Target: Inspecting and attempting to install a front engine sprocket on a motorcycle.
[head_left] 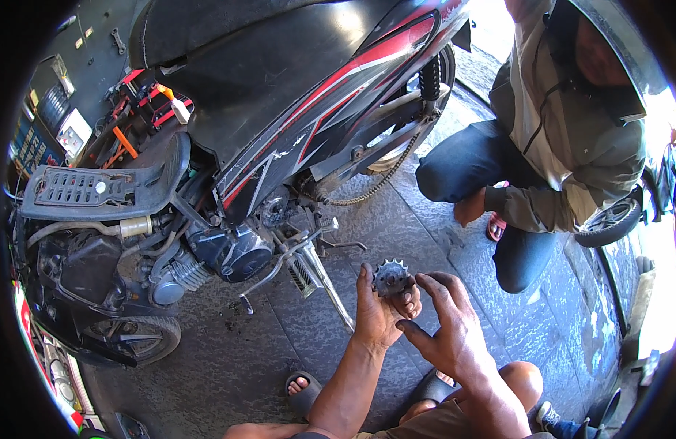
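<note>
— Low in the middle of the head view, what does the person hold?

— A small dark toothed sprocket [391,277], raised above the grey paved floor [228,366]. The left hand [378,311] has it: the grip is closed on the sprocket, the fingers curled under and behind it and the thumb alongside, so the teeth stand up clear of the fingertips.

— And the right hand [451,322]?

— It holds nothing. It hovers just beside the sprocket with the fingers spread and loosely bent, the fingertips pointing toward the left hand. Both forearms come up from the lower edge, over the person's bent knees and sandalled feet.

— How would that part handle?

— It looks like solid metal, so stiff and fairly heavy for its size, not fragile. It seems greasy, which would make it slippery, and the teeth are pointed. The flat faces or the centre hole look like the safest places to take hold, rather than the rim.

— What surrounds it?

— To the left stands a motorcycle [279,110], black with red and white stripes, its engine [232,252] exposed. A loose chain [374,183] hangs slack from the rear wheel area toward the engine. A stand [327,282] props the machine on the floor. Red and orange tools [144,110] lie farther back on the left. On the right another person [564,139], in a grey jacket and dark trousers, squats well apart from the sprocket.
</note>
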A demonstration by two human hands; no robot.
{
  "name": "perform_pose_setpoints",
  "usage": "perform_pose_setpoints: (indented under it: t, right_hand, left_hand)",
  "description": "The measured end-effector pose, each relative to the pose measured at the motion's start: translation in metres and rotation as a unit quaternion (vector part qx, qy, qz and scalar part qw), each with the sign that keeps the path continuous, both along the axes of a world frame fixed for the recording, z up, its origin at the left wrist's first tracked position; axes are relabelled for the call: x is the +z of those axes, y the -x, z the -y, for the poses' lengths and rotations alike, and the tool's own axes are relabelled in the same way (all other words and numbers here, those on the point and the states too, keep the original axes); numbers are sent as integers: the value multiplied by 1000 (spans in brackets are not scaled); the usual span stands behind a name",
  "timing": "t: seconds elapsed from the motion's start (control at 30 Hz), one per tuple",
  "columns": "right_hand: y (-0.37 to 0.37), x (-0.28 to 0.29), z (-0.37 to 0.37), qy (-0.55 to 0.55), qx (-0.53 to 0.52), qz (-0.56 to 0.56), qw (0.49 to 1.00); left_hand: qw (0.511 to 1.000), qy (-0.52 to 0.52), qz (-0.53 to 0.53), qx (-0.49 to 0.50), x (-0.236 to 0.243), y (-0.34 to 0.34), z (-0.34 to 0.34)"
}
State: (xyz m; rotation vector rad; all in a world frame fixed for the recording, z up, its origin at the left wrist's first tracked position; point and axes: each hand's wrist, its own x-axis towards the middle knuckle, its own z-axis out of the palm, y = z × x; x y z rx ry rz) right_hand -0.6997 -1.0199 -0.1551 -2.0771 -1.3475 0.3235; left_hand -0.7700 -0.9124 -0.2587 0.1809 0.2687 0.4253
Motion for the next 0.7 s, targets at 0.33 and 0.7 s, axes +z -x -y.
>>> perform_pose_setpoints:
  t: [0.33, 0.7]
  right_hand:
    - [2, 0, -2, 27, 22, 7, 999]
    - [3, 0, -4, 10, 8, -4, 1000]
  left_hand:
    - [994, 83, -63, 34, 6, 1, -3]
    - [999, 40, -28, 21, -1, 0, -1]
